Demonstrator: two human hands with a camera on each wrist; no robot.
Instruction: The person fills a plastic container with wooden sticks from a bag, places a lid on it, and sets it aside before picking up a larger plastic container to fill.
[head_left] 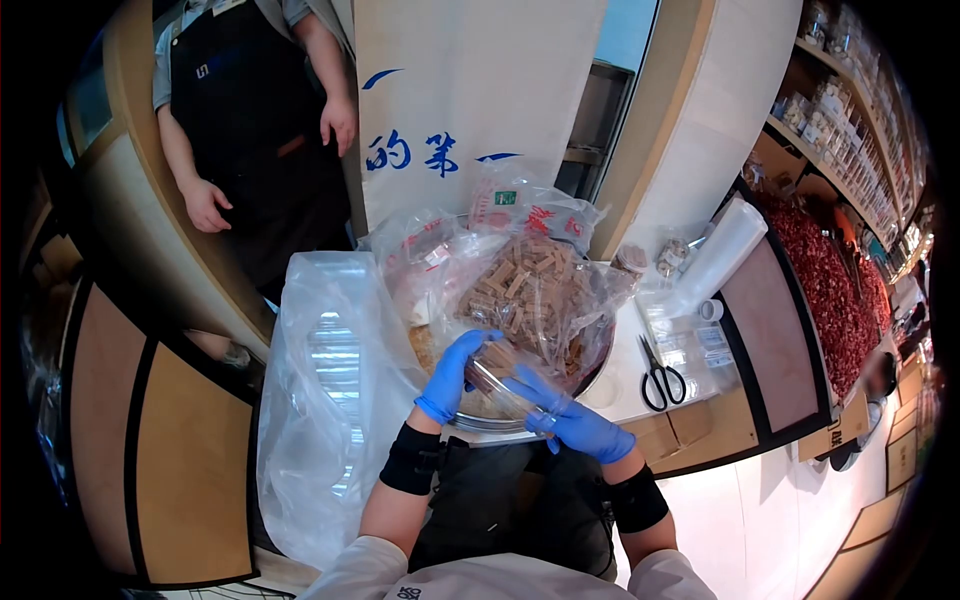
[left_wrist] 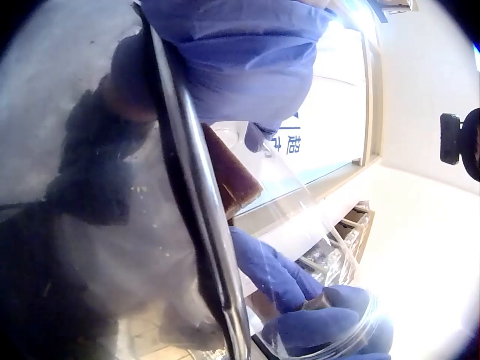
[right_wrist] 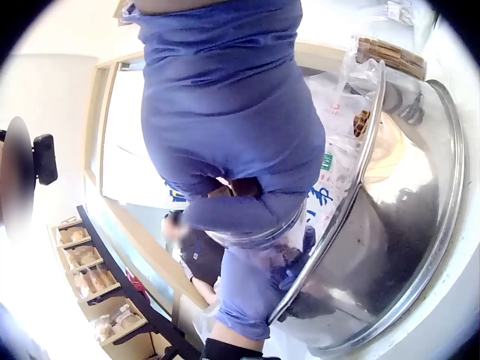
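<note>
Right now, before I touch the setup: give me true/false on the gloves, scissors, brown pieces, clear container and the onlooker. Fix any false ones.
1. The left hand and the right hand both wear blue gloves. True.
2. The scissors lie inside the metal bowl. False: they lie on the counter, to the right of the bowl.
3. The heap of brown pieces is in clear plastic over the bowl. True.
4. Only the left hand touches the clear container. False: both hands hold it.
5. The person in the dark apron holds a jar. False: both of that person's hands are empty.
</note>
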